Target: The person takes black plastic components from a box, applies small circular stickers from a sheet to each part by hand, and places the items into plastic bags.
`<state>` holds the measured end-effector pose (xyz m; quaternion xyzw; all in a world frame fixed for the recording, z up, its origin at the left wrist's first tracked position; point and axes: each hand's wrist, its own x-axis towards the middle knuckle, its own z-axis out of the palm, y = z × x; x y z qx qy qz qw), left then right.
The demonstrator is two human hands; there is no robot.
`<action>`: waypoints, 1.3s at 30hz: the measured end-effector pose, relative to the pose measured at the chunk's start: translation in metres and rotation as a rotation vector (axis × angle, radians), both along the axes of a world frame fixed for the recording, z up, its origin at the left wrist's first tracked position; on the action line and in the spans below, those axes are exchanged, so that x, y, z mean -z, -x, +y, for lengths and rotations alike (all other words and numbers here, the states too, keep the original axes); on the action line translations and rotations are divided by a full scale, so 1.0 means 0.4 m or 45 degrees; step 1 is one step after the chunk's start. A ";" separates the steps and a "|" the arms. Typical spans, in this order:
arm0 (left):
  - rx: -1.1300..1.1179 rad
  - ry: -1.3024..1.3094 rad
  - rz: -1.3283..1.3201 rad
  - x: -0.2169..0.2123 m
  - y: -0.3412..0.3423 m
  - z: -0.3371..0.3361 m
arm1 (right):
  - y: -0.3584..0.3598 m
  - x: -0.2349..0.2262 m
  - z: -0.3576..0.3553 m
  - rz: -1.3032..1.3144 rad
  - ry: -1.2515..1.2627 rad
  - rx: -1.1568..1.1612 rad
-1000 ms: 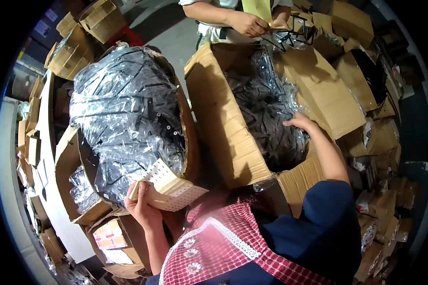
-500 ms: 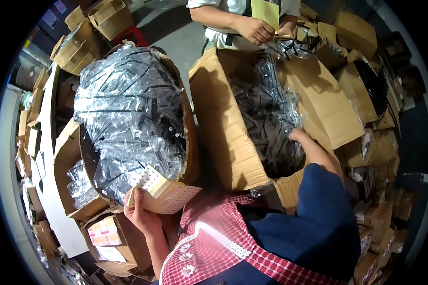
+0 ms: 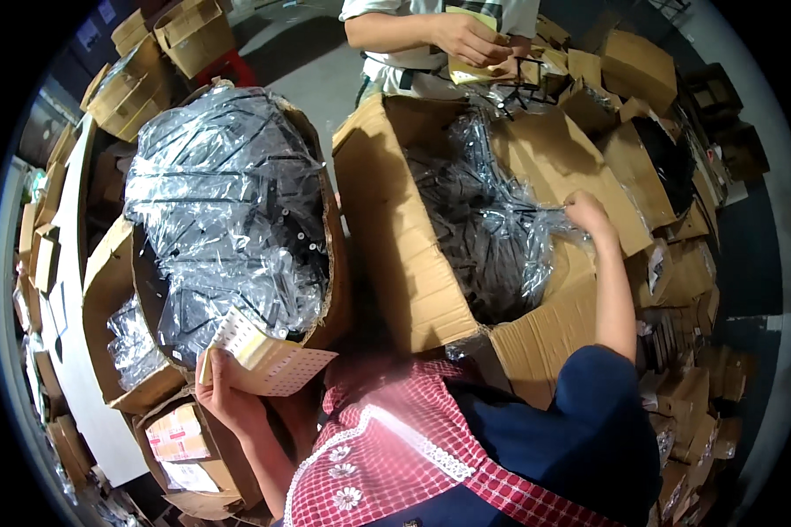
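Stack of perforated cards [image 3: 268,354], pale with rows of small dots, gripped in the left hand [image 3: 222,391]; fingers clenched around its lower left end, the rest jutting up and right of them. The stack overlaps the rim of the left carton [image 3: 105,290], which is heaped with clear plastic bags of dark parts [image 3: 224,206] just above the fingers.

Right hand [image 3: 587,213] is stretched into the right carton [image 3: 395,228], fingers pinched on a thin dark piece [image 3: 536,209] at the edge of its crumpled plastic liner [image 3: 501,237]; the piece runs left from the fingertips.

Beyond that carton, well apart from both hands, a second person's hand [image 3: 470,39] holds a yellowish card [image 3: 475,18]. Smaller cardboard boxes [image 3: 685,263] are stacked to the right, more lie to the left beside a pale desk [image 3: 79,386] edge.
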<state>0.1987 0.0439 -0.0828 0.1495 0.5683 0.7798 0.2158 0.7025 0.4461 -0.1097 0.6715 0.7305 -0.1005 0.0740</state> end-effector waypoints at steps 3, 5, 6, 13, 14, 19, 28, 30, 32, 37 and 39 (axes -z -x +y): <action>0.084 0.032 -0.021 0.010 -0.011 0.014 | -0.019 0.077 -0.052 -0.020 0.011 0.044; 0.151 0.043 -0.046 0.007 -0.018 0.023 | 0.007 0.131 -0.088 -0.185 0.267 -0.066; 0.210 0.032 -0.023 0.012 -0.008 0.024 | 0.009 0.157 -0.090 -0.271 0.382 -0.174; 0.246 -0.034 -0.013 -0.029 0.035 0.030 | 0.176 0.198 -0.110 -0.050 0.167 0.198; 0.211 -0.025 0.017 -0.037 0.052 0.015 | 0.156 0.158 -0.114 0.060 0.142 0.205; 0.049 -0.124 0.046 -0.047 0.127 -0.086 | 0.038 -0.085 -0.305 0.254 -0.050 0.182; 0.062 -0.053 0.177 -0.106 0.118 -0.061 | 0.142 -0.093 -0.453 0.201 -0.546 0.140; 0.055 -0.125 0.190 -0.105 0.146 -0.079 | 0.151 -0.141 -0.526 0.174 -0.488 0.236; 0.090 -0.077 0.183 -0.097 0.153 -0.076 | 0.168 -0.098 -0.518 0.194 -0.526 0.315; 0.257 0.026 0.163 -0.080 0.157 -0.025 | -0.013 0.037 -0.328 0.449 -0.887 0.286; 0.165 -0.083 0.182 -0.093 0.187 -0.061 | 0.035 -0.111 -0.353 0.496 -1.030 0.257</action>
